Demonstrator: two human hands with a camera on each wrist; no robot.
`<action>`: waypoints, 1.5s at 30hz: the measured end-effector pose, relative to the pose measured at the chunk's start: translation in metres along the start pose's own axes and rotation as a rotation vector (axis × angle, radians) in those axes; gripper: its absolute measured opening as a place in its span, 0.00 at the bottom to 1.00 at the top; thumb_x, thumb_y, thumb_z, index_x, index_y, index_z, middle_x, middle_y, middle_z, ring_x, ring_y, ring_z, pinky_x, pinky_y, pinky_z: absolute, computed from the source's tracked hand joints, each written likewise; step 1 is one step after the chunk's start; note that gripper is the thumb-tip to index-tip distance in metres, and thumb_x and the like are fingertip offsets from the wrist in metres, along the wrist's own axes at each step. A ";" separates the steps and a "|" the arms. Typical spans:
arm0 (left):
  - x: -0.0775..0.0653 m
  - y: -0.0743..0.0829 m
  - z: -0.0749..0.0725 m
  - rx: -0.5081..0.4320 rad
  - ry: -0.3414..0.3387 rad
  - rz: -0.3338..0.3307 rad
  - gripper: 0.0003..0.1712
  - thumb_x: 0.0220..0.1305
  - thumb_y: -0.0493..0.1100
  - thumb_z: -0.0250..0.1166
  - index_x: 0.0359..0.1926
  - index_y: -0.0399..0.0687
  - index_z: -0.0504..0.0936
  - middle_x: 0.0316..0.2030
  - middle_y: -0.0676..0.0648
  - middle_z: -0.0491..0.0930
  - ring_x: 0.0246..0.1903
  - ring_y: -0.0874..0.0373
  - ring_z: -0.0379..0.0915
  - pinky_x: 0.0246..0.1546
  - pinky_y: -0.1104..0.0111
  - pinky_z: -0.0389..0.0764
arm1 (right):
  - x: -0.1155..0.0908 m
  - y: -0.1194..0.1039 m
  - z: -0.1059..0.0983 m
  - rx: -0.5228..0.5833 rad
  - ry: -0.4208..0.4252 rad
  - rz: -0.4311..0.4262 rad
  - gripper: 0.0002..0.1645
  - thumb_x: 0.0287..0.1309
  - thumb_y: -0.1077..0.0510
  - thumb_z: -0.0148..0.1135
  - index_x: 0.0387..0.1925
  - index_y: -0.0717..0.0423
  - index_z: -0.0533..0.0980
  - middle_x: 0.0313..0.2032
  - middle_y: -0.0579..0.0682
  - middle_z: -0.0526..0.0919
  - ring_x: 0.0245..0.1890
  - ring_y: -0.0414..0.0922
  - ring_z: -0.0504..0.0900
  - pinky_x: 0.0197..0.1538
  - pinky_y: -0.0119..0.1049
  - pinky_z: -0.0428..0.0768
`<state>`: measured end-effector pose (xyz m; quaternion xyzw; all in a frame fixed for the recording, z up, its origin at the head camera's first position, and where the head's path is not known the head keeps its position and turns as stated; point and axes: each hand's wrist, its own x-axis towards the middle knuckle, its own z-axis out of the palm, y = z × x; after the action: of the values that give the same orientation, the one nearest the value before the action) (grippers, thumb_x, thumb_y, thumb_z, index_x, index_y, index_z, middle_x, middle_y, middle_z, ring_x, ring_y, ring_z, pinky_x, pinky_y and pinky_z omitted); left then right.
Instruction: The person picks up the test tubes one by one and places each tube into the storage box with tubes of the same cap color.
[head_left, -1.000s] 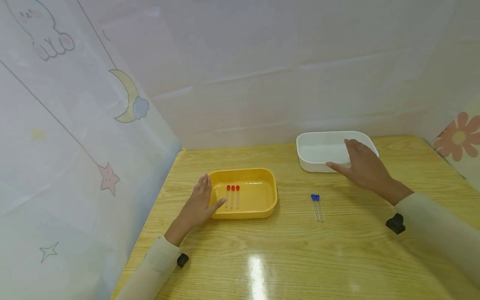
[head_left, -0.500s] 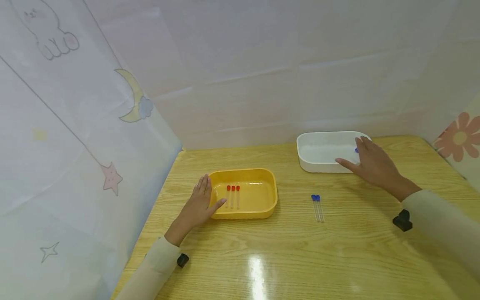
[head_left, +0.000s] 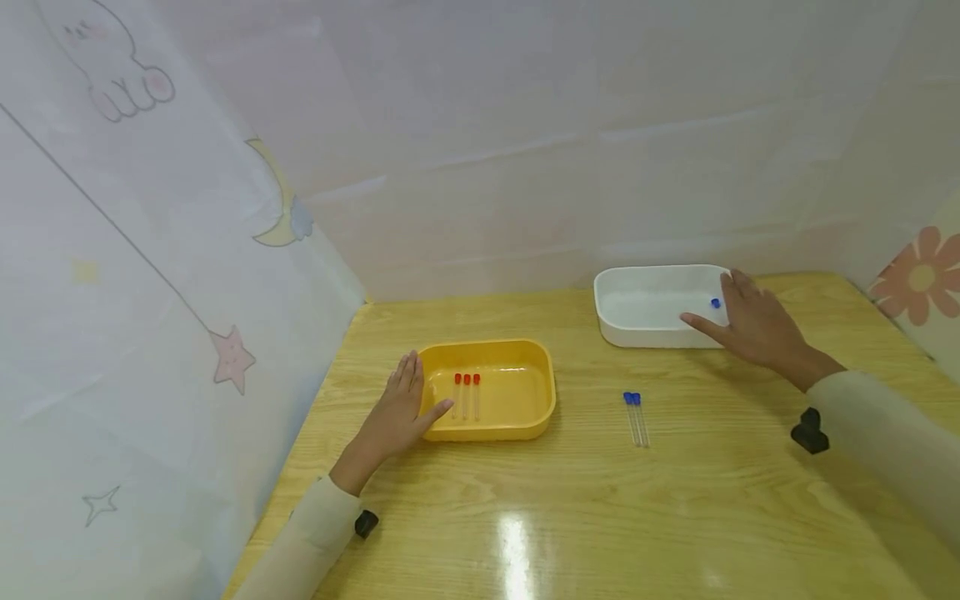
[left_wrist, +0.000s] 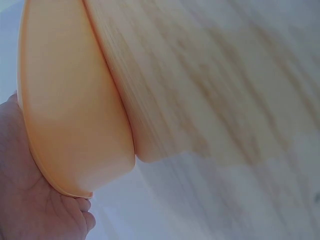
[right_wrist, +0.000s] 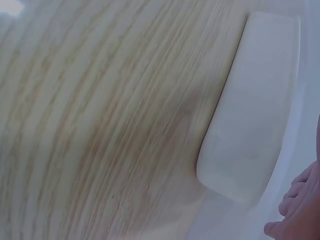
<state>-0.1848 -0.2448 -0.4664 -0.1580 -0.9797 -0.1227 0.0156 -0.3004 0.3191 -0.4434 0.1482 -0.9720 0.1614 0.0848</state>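
Observation:
My left hand (head_left: 390, 415) rests with straight fingers along the left end of a yellow tray (head_left: 489, 433), its thumb reaching over the front corner. Inside that tray lie three clear tubes with red caps (head_left: 467, 380), side by side. At the right end of a white tray (head_left: 637, 337) is my right hand (head_left: 761, 327), fingers extended and thumb spread along the front wall. A blue cap (head_left: 716, 303) shows inside the white tray near that hand. In the left wrist view the palm (left_wrist: 30, 200) lies against the yellow tray's end; fingers (right_wrist: 295, 197) appear beside the white tray in the right wrist view.
Two clear tubes with blue caps (head_left: 632, 398) lie together on the wooden table (head_left: 585, 517), in front of the white tray. A printed cloth wall (head_left: 480, 192) rises behind the table and along its left side.
My right hand has moved to the right along the white tray, uncovering the blue cap inside it. The left hand has stayed on the yellow tray. The head view has shifted slightly.

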 end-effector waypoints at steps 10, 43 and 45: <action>-0.001 -0.001 0.001 -0.011 0.017 0.006 0.56 0.75 0.71 0.42 0.78 0.29 0.37 0.79 0.37 0.27 0.79 0.44 0.23 0.76 0.47 0.40 | 0.009 0.027 0.009 -0.016 -0.020 -0.027 0.63 0.71 0.31 0.50 0.75 0.78 0.37 0.75 0.76 0.33 0.76 0.69 0.34 0.71 0.71 0.37; 0.000 -0.002 0.001 0.013 -0.003 0.001 0.56 0.75 0.72 0.41 0.78 0.30 0.37 0.79 0.38 0.26 0.78 0.47 0.21 0.75 0.49 0.39 | 0.021 0.041 0.012 0.026 -0.173 -0.032 0.64 0.73 0.30 0.45 0.74 0.81 0.33 0.74 0.77 0.24 0.74 0.72 0.23 0.72 0.65 0.28; 0.000 -0.002 0.001 0.016 -0.003 0.000 0.56 0.75 0.72 0.41 0.78 0.30 0.37 0.79 0.38 0.26 0.78 0.47 0.21 0.75 0.49 0.39 | 0.021 0.042 0.013 0.017 -0.173 -0.036 0.63 0.73 0.30 0.44 0.73 0.81 0.32 0.74 0.77 0.24 0.74 0.71 0.22 0.73 0.63 0.26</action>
<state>-0.1856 -0.2461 -0.4673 -0.1581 -0.9806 -0.1146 0.0155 -0.3353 0.3477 -0.4629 0.1796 -0.9715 0.1549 0.0022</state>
